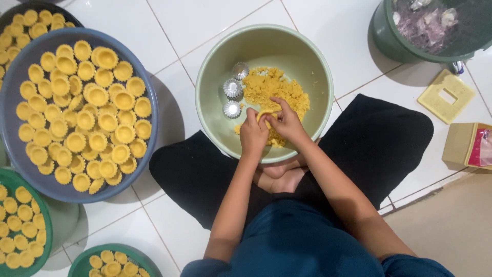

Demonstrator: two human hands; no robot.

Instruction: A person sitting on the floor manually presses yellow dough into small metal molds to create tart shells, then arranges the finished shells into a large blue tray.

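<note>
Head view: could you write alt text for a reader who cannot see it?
Seen from above, a seated person's left hand and right hand press a piece of yellow dough together inside a pale green bowl holding three small fluted metal moulds. A large blue basin of shaped yellow tart shells sits beside it on white floor tiles.

Person sits cross-legged on white tile floor [215,31], pale green bowl [215,66] in front holding crumbly yellow dough [271,87] and three small fluted metal tart moulds [232,88] along the dough's left edge. Left hand [253,134] and right hand [288,123] meet over the bowl's near side, fingers pinching one piece of dough [266,116] between them. Left of frame: big blue-grey basin [10,102] packed with shaped yellow tart shells [87,113], green basins [46,220] with more shells below it.
</note>
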